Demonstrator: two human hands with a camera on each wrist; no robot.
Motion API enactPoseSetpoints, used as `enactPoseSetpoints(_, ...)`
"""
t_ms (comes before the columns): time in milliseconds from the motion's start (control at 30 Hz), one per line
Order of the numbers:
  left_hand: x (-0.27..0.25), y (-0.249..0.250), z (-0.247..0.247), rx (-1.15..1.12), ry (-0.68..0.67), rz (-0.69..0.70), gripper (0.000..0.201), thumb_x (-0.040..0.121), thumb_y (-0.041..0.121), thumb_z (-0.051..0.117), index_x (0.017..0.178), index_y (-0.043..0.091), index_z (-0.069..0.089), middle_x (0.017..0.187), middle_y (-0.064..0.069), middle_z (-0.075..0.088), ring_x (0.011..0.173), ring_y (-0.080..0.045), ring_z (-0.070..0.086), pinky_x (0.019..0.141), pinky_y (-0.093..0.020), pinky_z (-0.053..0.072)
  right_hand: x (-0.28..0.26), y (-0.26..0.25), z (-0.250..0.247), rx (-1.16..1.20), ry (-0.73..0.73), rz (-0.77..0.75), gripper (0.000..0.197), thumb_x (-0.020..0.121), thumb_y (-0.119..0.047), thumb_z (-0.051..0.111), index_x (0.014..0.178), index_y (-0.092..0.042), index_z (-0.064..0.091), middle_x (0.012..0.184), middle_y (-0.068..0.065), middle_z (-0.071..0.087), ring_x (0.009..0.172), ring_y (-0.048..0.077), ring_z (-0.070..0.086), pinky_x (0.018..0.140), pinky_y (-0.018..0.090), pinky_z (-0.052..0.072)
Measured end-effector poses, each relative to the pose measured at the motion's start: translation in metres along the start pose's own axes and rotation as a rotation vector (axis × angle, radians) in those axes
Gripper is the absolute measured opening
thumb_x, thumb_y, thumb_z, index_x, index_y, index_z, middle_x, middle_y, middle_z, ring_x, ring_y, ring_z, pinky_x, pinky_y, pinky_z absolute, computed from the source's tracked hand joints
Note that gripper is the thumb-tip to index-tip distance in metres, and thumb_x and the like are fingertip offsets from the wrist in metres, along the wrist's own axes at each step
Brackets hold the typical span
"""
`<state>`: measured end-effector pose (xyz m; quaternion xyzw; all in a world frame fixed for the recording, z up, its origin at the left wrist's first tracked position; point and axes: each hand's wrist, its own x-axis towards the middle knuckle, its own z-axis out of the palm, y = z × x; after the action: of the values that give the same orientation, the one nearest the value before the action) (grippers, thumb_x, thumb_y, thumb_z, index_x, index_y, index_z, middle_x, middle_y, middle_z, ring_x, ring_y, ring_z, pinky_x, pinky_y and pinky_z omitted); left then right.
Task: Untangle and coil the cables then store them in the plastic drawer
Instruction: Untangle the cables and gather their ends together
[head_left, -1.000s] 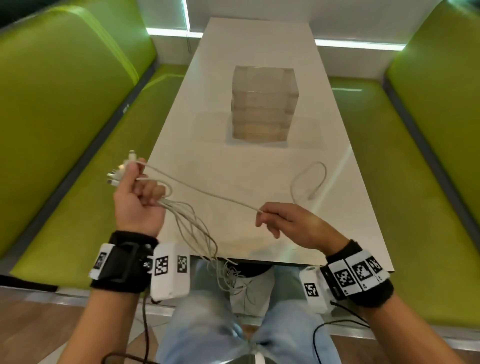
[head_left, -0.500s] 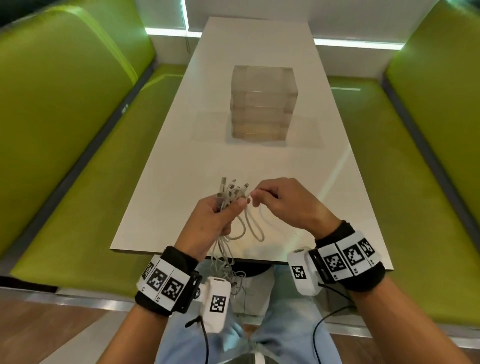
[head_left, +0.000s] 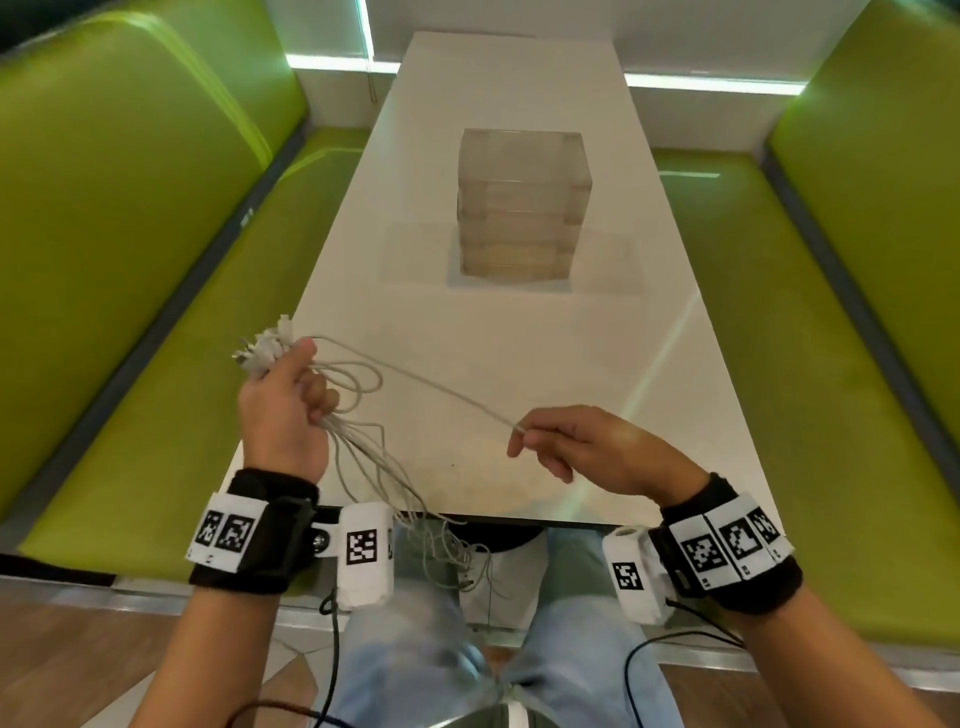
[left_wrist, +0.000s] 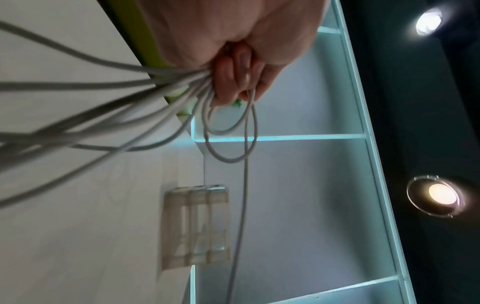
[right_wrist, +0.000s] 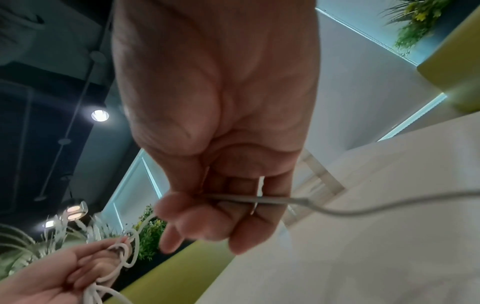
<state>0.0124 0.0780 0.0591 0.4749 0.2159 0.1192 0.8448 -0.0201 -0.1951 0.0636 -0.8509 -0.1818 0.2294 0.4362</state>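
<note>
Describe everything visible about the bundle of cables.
The cable bundle is several thin white cords, plastic-sheathed by the look. The left hand grips them near their plugs, which fan out above its fingers. Small loops hang beside the fist; tangled tails drop past the table edge. One strand runs taut to the right hand, which pinches it.

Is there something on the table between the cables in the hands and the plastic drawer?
Nothing visible: the table is bare between the cables, gripped by the left hand, and the plastic drawer, whose drawers all look closed.
</note>
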Motion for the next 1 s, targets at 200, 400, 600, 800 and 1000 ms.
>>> enactPoseSetpoints(200,-0.036,-0.021,0.017,0.503,-0.407,0.044,0.017,0.09,0.013,0.061,0.073,0.011,0.058,0.048,0.011,0.037,0.042,-0.006,0.028,0.041,-0.019,0.027,0.005,-0.026,-0.002,-0.147,-0.236,-0.017,0.023,0.098,-0.02,0.047,0.089,-0.016,0.068,0.057,-0.016,0.049,0.056,0.0,0.043,0.063,0.013,0.034)
enactPoseSetpoints(400,-0.062,-0.049,0.025,0.419,-0.7,-0.057,0.028,0.083,0.028,0.068,0.088,0.0,0.067,0.052,0.004,0.032,0.045,-0.011,0.024,0.045,-0.025,0.021,0.017,-0.046,-0.011,-0.199,-0.068,0.032,0.027,0.094,-0.026,0.053,0.074,-0.018,0.069,0.052,-0.01,0.052,0.049,-0.002,0.048,0.057,0.016,0.036)
enactPoseSetpoints(600,-0.06,-0.046,0.02,0.27,-0.682,-0.159,0.011,0.081,0.028,0.067,0.073,0.021,0.068,0.054,0.0,0.03,0.042,-0.008,0.022,0.043,-0.021,0.021,0.019,-0.047,-0.002,-0.055,0.157,0.07,0.027,0.083,-0.04,0.067,0.072,-0.015,0.062,0.057,-0.005,0.064,0.043,0.007,0.053,0.05,0.022,0.044)
enactPoseSetpoints(800,-0.054,-0.033,0.017,0.542,-0.766,-0.14,0.016,0.077,0.027,0.074,0.063,0.023,0.067,0.05,0.008,0.04,0.043,-0.008,0.031,0.043,-0.016,0.029,0.019,-0.044,0.005,0.085,0.212,0.047,0.028,0.075,-0.028,0.078,0.082,-0.009,0.057,0.068,0.007,0.064,0.048,0.014,0.059,0.054,0.031,0.049)
enactPoseSetpoints(1000,-0.047,-0.026,0.013,0.612,-0.688,-0.026,0.021,0.083,0.018,0.069,0.062,0.022,0.067,0.051,-0.006,0.035,0.045,-0.016,0.028,0.043,-0.027,0.023,0.015,-0.037,0.014,-0.09,0.015,-0.035,0.016,0.089,-0.017,0.062,0.101,-0.015,0.072,0.091,-0.004,0.063,0.085,0.006,0.057,0.079,0.01,0.041)
